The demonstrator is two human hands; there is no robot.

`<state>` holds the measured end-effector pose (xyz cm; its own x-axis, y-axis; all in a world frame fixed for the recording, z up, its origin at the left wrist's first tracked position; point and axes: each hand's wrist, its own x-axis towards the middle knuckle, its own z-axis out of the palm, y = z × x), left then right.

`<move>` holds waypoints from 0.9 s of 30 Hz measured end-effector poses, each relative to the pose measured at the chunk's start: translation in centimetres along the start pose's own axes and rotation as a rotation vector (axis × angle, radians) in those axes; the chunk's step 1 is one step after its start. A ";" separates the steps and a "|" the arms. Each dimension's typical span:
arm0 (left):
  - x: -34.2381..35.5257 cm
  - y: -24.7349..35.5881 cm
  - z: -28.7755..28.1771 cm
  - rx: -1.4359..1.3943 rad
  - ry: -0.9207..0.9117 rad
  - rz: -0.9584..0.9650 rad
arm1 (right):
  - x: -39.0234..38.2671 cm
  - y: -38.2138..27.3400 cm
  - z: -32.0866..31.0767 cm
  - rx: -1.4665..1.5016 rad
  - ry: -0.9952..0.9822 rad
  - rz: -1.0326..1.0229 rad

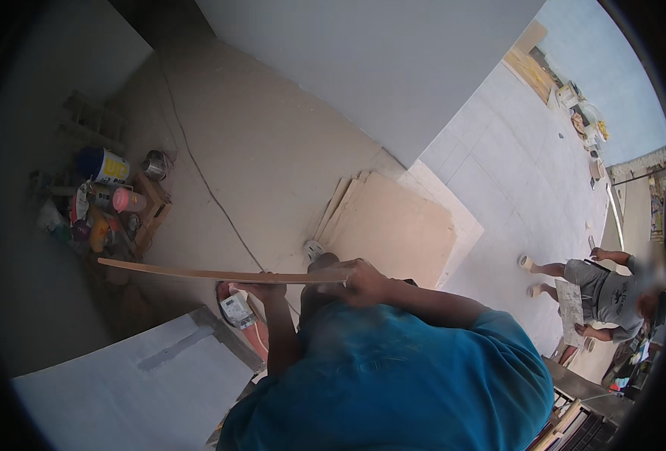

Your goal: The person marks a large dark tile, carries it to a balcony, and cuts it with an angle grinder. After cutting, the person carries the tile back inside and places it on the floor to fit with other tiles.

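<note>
Evidently, the left hand (267, 291) and right hand (366, 284) are clasping a thin brown board (190, 271) with closed grips, seemingly positioning it; moving it is likely needing coordinated support.

Tiled floor (491, 180): washed in pale, even light, among the brightest areas.
Blue wall (611, 75): bright and slightly hazy, curving toward the fisheye rim.
Brown floor (250, 135): dimmer, darkening toward the upper left.
Bucket (113, 167): sunk in murky shadow, softened in detail.
Teal shirt (415, 376): smudged near the top, shaded in the folds.
Co-worker (618, 301): blurred at the head, tilted by distortion.
Picture corners: vignetted to black.
</note>
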<state>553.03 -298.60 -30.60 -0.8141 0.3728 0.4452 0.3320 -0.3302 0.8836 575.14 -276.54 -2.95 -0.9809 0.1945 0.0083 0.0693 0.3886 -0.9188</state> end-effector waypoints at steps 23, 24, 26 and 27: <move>63.9 -11.0 0.2 -0.474 0.452 -1.072 | 70.9 -3.4 -20.8 0.216 -0.146 0.176; 65.5 -10.9 -0.3 -0.434 0.436 -1.068 | 73.1 -4.0 -21.4 0.213 -0.184 0.191; 68.6 -11.1 -1.5 -0.352 0.402 -1.062 | 77.1 -4.2 -21.0 0.183 -0.155 0.151; 69.9 -11.6 -2.2 -0.291 0.410 -1.042 | 79.2 -4.2 -20.6 0.169 -0.140 0.131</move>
<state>491.20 -270.65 -10.04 -0.7395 0.2897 -0.6076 -0.6704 -0.2352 0.7037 500.89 -244.15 9.69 -0.9819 0.1020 -0.1594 0.1779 0.2096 -0.9615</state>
